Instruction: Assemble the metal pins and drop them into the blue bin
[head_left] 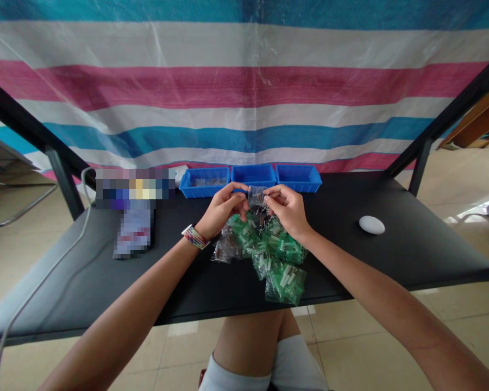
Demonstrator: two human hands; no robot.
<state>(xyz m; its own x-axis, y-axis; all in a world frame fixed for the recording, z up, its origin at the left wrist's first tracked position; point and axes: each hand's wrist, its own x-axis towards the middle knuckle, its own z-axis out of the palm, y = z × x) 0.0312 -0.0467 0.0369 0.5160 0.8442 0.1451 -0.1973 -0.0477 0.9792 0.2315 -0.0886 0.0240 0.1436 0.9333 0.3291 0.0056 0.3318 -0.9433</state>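
Between both hands, above the middle of the table, is a small clear plastic bag [256,195] with small brownish pieces inside. My left hand [224,207] pinches its left edge, a woven bracelet on the wrist. My right hand [288,210] pinches its right side between thumb and fingers. Right under the hands lies a heap of green plastic bags [264,244] holding white pieces. To the left of the heap are several clear bags [227,247] with small contents. Some dark, thin pieces under the hands are too small to make out.
Three blue bins stand in a row at the back: the left bin [204,190] holds clear bags, beside the middle bin [253,178] and right bin [299,184]. A white mouse-shaped object [371,225] lies right. A white cable [71,244] crosses the left of the black table [342,266].
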